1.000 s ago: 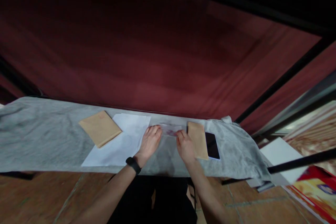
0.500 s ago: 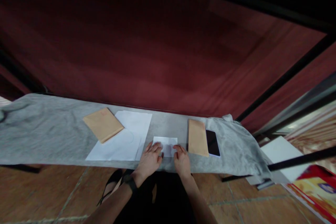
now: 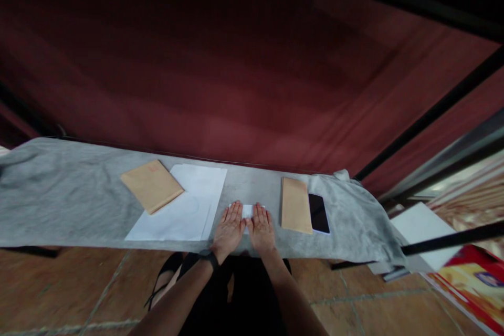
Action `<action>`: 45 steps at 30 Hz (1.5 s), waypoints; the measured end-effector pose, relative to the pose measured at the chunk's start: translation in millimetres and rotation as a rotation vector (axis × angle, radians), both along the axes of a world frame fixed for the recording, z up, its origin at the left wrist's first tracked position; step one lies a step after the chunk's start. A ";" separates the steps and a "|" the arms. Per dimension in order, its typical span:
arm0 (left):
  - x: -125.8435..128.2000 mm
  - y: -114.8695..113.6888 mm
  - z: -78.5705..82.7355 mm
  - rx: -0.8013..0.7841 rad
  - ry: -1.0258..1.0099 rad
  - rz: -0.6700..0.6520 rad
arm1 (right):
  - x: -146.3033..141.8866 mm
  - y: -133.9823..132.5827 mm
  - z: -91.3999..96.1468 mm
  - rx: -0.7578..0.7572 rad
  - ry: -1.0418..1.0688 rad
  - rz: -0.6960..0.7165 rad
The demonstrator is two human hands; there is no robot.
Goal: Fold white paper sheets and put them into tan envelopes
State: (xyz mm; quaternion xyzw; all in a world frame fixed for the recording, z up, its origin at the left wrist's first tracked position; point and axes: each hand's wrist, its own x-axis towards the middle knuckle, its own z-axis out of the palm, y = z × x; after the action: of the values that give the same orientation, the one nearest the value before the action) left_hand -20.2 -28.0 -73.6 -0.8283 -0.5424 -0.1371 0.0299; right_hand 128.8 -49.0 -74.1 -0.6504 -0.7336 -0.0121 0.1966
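A small folded white paper (image 3: 247, 211) lies on the grey cloth near the front edge, mostly covered by my hands. My left hand (image 3: 229, 227) rests flat on its left part, fingers stretched out and pointing away from me. On the right part lies my right hand (image 3: 260, 227), also flat with straight fingers. The two thumbs nearly meet over the middle of the paper, and a strip of white shows between the hands. Left of them is a stack of white sheets (image 3: 192, 207), with brown envelopes (image 3: 153, 186) partly on top.
The grey cloth (image 3: 79, 194) covers a long narrow table. To the right lie a second pile of brown envelopes (image 3: 296, 206) and a phone (image 3: 318, 213). A dark red curtain (image 3: 236, 89) hangs behind. At lower right stand a black metal bar (image 3: 452, 239) and a red-yellow box (image 3: 472, 283).
Both hands have moved inward and forward over the small paper. The fingers, bent at its sides before, now lie flat across it.
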 end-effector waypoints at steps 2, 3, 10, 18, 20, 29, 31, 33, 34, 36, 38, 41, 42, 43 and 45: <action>-3.3 0.6 -1.4 0.009 -0.013 0.031 | 3.5 -1.3 -2.9 0.032 -0.010 -0.029; -4.2 0.7 -1.7 0.008 -0.016 0.044 | 4.8 -2.2 -4.2 0.047 -0.016 -0.047; -6.5 -4.4 -1.7 -0.004 -0.033 0.143 | 11.9 -10.6 -10.6 0.099 -0.070 -0.113; -19.4 -13.2 -3.8 0.063 -0.066 0.166 | 14.5 -13.5 -8.2 0.111 -0.093 -0.125; -21.3 -19.6 -3.3 0.091 -0.075 0.162 | 14.0 -13.8 -8.9 0.122 -0.090 -0.125; -19.7 -63.2 5.9 0.089 0.010 -0.309 | 17.3 -15.8 -6.3 0.141 -0.053 -0.100; -19.5 -64.9 8.8 0.060 0.021 -0.309 | 12.1 -22.0 -3.2 0.129 -0.018 -0.078; -19.0 -64.7 11.1 0.029 0.023 -0.321 | 3.4 -32.3 -1.3 0.092 0.015 0.014; -18.6 -64.4 11.8 0.017 0.020 -0.322 | -1.2 -38.5 -0.9 0.066 0.020 0.073; -17.7 -64.1 12.5 0.001 0.018 -0.316 | -8.1 -50.7 -1.1 0.020 0.002 0.157; -17.4 -64.4 12.7 -0.001 0.023 -0.311 | -9.7 -60.2 -1.9 0.012 -0.033 0.158; -19.7 -65.4 13.9 0.000 0.035 -0.330 | -3.5 -66.4 -3.3 0.041 -0.071 0.134; -21.3 -65.9 14.6 -0.001 0.036 -0.338 | -0.6 -66.9 -3.7 0.052 -0.077 0.132; -23.1 -66.5 15.4 -0.004 0.038 -0.345 | 2.2 -67.0 -4.3 0.063 -0.081 0.132; -27.0 -68.0 16.9 -0.008 0.042 -0.353 | 6.4 -66.6 -5.5 0.085 -0.084 0.129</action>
State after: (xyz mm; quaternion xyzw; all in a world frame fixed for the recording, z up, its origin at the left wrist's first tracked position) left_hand -47.2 -96.0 -56.7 -0.9135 -0.3883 -0.1206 0.0133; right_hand 135.3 -115.6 -79.6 -0.5916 -0.7805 -0.0579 0.1934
